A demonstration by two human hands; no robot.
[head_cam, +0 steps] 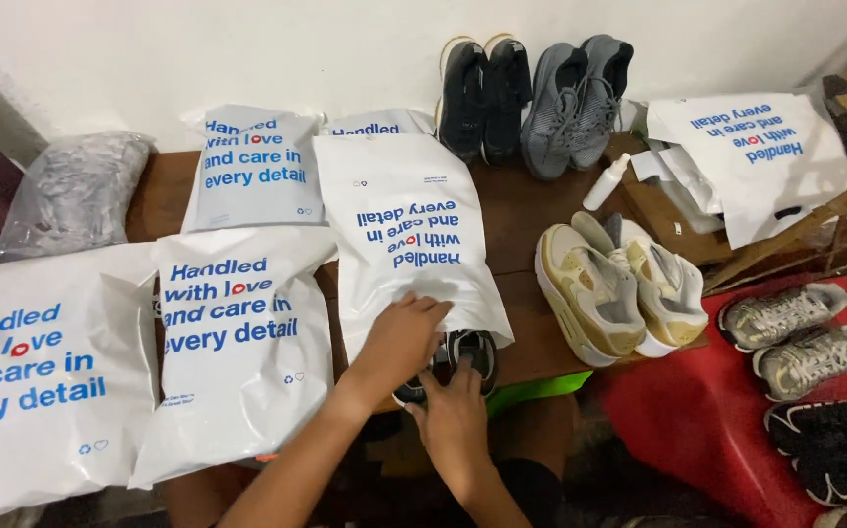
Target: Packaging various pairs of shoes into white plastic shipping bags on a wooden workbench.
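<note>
A clear crinkled plastic bag [76, 191] lies at the far left, then three filled white plastic mailer bags with blue lettering [238, 347] on the wooden table [516, 210]. At the near edge, the left hand [402, 337] lies flat, fingers spread, on the mouth of a fourth white mailer bag [409, 235]; it looks thin, limp and slippery, best gripped at its open edge. The right hand [455, 418] cups the dark sneakers [467, 354] half inside it. Cream sneakers [619, 288] crowd the right; grey sneakers [800, 332] lie on red cloth [702, 416].

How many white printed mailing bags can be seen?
6: front left, front middle, under the left hand, back left, one half hidden behind, far right. More may be hidden.
</note>
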